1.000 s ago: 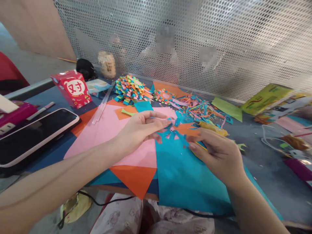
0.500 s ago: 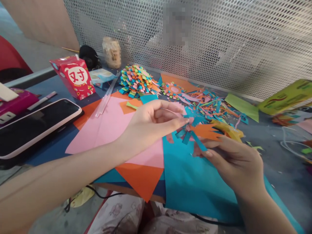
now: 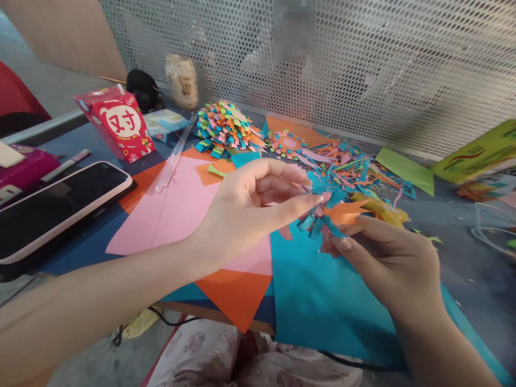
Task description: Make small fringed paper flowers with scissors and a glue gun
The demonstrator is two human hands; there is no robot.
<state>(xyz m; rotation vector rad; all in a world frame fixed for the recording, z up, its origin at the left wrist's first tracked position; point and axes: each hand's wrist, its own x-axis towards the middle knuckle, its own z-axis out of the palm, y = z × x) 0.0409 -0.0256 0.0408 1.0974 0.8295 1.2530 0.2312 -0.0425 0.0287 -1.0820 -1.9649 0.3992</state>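
Note:
Between my two hands is a fringed paper flower (image 3: 316, 224) with blue, pink and orange strips. My left hand (image 3: 250, 207) pinches its near side between thumb and fingers, the other fingers curled behind. My right hand (image 3: 397, 263) grips the right side, its thumb and forefinger closed on the tip of a blue strip. Orange pointed petals (image 3: 346, 213) stick out between the hands. Below them lies a blue paper sheet (image 3: 322, 301), overlapping pink paper (image 3: 169, 220) and an orange sheet (image 3: 237, 295) on the left.
A many-coloured fringed paper ball (image 3: 226, 129), a flat paper flower (image 3: 288, 142) and a heap of paper scraps (image 3: 355, 166) lie at the back. On the left are a phone (image 3: 60, 209), a red drink carton (image 3: 121, 123) and clear sticks (image 3: 173, 161). A perforated metal screen (image 3: 226, 54) stands behind.
Both hands and the flower have shifted slightly to the right in view. The blue strip at my right thumb, straight before, now looks bent.

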